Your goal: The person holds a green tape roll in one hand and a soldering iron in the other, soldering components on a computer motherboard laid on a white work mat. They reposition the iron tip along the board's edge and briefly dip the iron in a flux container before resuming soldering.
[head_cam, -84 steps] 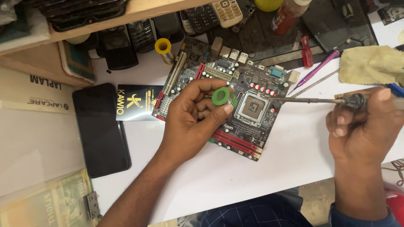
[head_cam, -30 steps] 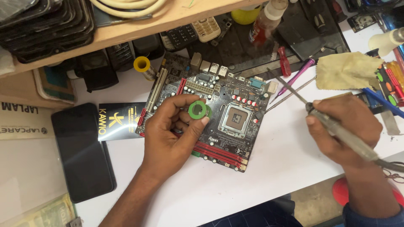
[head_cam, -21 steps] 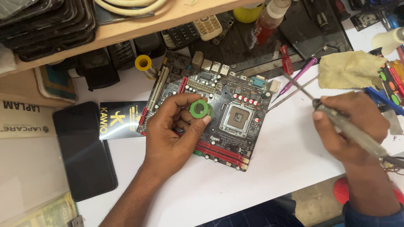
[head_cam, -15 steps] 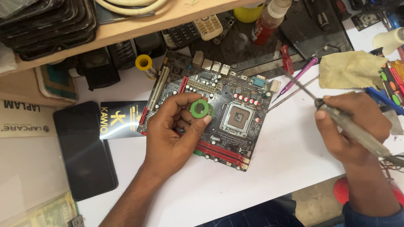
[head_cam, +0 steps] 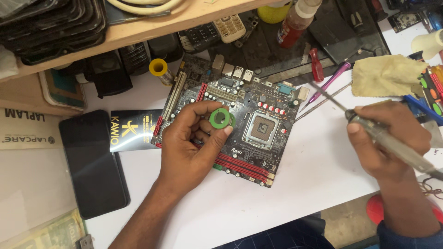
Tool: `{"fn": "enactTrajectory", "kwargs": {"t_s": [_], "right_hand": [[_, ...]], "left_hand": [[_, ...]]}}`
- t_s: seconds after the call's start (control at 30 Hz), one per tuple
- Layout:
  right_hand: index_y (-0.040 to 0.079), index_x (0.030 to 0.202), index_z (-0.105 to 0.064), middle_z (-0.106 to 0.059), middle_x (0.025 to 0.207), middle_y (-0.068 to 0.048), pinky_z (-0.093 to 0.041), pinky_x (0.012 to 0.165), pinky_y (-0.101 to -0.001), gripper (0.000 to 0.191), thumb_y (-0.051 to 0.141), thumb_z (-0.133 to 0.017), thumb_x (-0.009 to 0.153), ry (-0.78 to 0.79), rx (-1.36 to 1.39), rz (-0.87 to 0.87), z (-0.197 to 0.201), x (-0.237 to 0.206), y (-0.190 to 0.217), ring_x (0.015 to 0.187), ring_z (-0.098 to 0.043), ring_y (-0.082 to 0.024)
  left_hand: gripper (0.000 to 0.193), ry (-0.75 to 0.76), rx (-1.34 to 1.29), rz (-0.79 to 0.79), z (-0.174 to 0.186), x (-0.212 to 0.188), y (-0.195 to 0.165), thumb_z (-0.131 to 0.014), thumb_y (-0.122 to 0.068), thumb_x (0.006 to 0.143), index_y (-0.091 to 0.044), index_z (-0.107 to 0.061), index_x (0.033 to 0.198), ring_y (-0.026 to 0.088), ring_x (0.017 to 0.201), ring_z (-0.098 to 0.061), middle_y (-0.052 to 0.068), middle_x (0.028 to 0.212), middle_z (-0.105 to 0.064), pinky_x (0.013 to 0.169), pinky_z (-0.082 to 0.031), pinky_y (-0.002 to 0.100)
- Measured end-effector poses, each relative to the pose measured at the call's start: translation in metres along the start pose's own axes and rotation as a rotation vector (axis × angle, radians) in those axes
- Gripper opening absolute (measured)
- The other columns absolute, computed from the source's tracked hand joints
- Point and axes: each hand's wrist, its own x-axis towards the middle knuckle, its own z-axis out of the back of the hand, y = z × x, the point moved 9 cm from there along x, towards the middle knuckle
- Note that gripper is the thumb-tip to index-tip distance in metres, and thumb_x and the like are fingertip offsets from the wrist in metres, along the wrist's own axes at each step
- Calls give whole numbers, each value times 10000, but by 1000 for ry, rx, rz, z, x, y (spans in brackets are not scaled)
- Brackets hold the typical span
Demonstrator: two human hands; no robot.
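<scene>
Left hand (head_cam: pixel 191 147) rests on the motherboard (head_cam: pixel 240 115), thumb and fingers pinching a green spool (head_cam: pixel 220 119) just left of the board's square socket (head_cam: pixel 263 128). Right hand (head_cam: pixel 387 138), curled around a soldering iron (head_cam: pixel 392 140), hovers off the board's right edge.

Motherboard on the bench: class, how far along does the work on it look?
Done: the motherboard lies bare on the white table, its socket empty. In hand: the left hand pinches a green spool over the board; the right hand holds a soldering iron, tip off the board. Left: no tip contact yet.
</scene>
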Motion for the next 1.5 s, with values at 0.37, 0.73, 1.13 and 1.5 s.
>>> {"fn": "enactTrajectory", "kwargs": {"t_s": [0.37, 0.73, 1.13, 1.5], "right_hand": [[-73, 1136, -665, -698, 955, -157, -508, 715, -253, 243, 130, -758, 1042, -23, 15, -70, 2, -4, -8, 800, -672, -179], [-86, 1132, -668, -691, 943, -172, -504, 682, -254, 231, 100, -752, 1023, -13, -41, -72, 1, -6, -9, 780, -669, -182], [-88, 1134, -668, -684, 905, -162, -504, 668, -256, 233, 95, -747, 1014, -27, -27, -119, 1, -5, -11, 757, -672, -180], [-76, 1156, -661, -686, 967, -158, -518, 710, -241, 231, 116, -748, 1063, -44, 34, -112, 0, -7, -10, 812, -678, -170]], "left_hand": [[353, -4, -10, 8, 0, 0, 1, -744, -59, 964, -13, -606, 1286, 35, 827, -651, 16, 1018, -727, 672, -516, 193], [354, -13, -5, 13, 0, 0, 1, -751, -57, 961, -15, -612, 1284, 32, 837, -643, 15, 1038, -728, 679, -509, 187], [353, 0, -7, 9, -1, 0, 2, -742, -57, 963, -13, -604, 1286, 31, 831, -648, 17, 1030, -725, 666, -511, 185], [352, -6, -8, 23, 1, 1, 3, -748, -58, 959, -10, -610, 1280, 32, 816, -635, 15, 1014, -725, 658, -501, 189]]}}
